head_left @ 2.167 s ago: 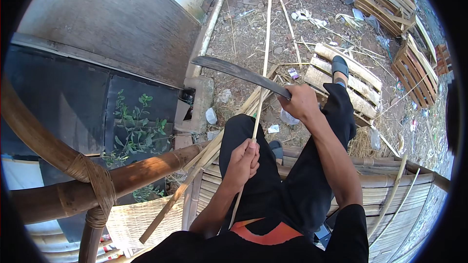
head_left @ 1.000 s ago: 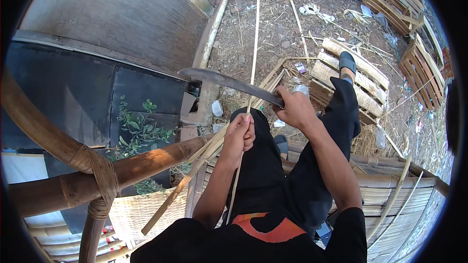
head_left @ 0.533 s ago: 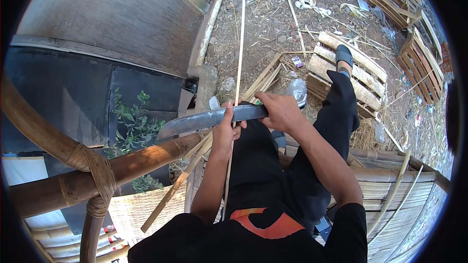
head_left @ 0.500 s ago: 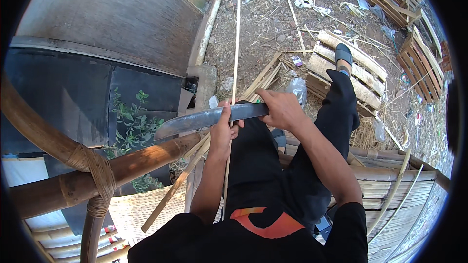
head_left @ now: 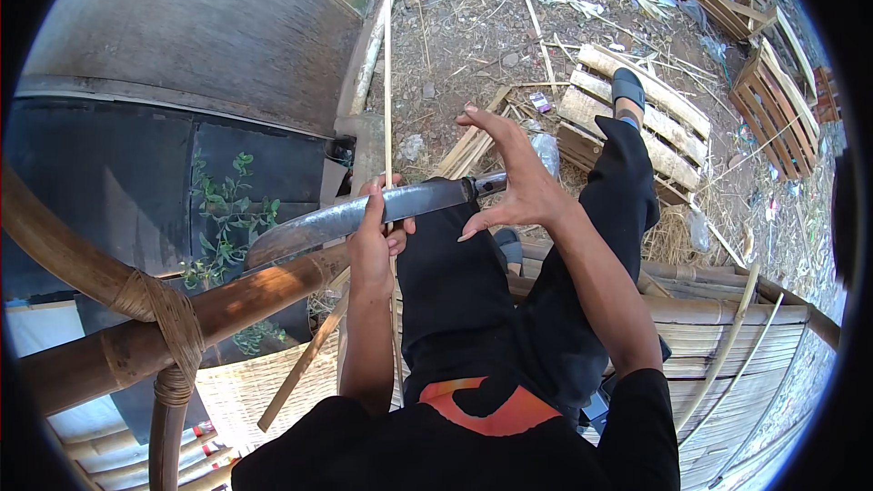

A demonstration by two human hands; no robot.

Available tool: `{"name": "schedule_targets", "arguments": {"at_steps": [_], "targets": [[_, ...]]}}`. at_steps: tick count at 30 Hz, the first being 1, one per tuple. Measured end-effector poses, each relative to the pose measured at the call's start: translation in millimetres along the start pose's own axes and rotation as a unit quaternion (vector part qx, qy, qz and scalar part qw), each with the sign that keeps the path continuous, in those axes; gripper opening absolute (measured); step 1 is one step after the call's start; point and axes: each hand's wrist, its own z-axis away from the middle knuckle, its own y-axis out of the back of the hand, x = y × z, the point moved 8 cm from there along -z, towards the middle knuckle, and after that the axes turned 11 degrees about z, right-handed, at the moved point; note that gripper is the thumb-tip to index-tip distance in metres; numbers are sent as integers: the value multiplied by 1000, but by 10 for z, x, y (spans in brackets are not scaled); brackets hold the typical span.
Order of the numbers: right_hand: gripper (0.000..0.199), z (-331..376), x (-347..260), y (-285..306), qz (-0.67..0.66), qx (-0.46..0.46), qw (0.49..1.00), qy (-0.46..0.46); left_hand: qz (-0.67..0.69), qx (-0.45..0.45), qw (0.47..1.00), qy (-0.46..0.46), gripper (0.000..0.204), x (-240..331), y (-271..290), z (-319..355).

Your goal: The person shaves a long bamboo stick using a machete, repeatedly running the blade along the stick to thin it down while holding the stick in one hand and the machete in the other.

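Observation:
A machete (head_left: pixel 320 223) with a long, broad steel blade lies across in front of me, its tip pointing left and its handle toward the right. My left hand (head_left: pixel 369 256) is closed on the blade, thumb over the near face. In the same grip a long, thin pale wooden strip (head_left: pixel 388 73) runs upright behind the blade, passing over the edge of my thigh. My right hand (head_left: pixel 530 189) is spread at the handle end, thumb and fingers wide apart. The handle reaches toward its palm; whether they touch I cannot tell.
Left of me runs a thick bamboo rail (head_left: pixel 245 306) with a woven binding (head_left: pixel 175 320). A slatted wooden crate (head_left: pixel 582 109) sits under my foot. Split wood pieces (head_left: pixel 471 147) lie beyond my knees, and more crates (head_left: pixel 773 114) stand far right. I sit on bamboo slats (head_left: pixel 727 359).
My right hand has loosened from the machete's handle and its fingers have spread. The blade, strip and left hand have shifted left, the view moving somewhat too.

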Motion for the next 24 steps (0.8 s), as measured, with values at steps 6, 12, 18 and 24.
{"name": "schedule_targets", "arguments": {"at_steps": [6, 12, 18, 24], "targets": [[146, 24, 37, -2, -52, 6, 999, 7, -4, -12, 1000, 0, 37, -37, -28, 12], [152, 44, 26, 57, -113, 39, 993, 21, -8, -18, 1000, 1, 37, -48, -91, 36], [96, 161, 174, -387, 132, -270, 949, -95, -20, -5, 1000, -8, 42, 6, -47, 69], [29, 157, 245, -355, 253, -196, 938, -133, -14, -21, 1000, -13, 41, 11, -135, 89]]}}
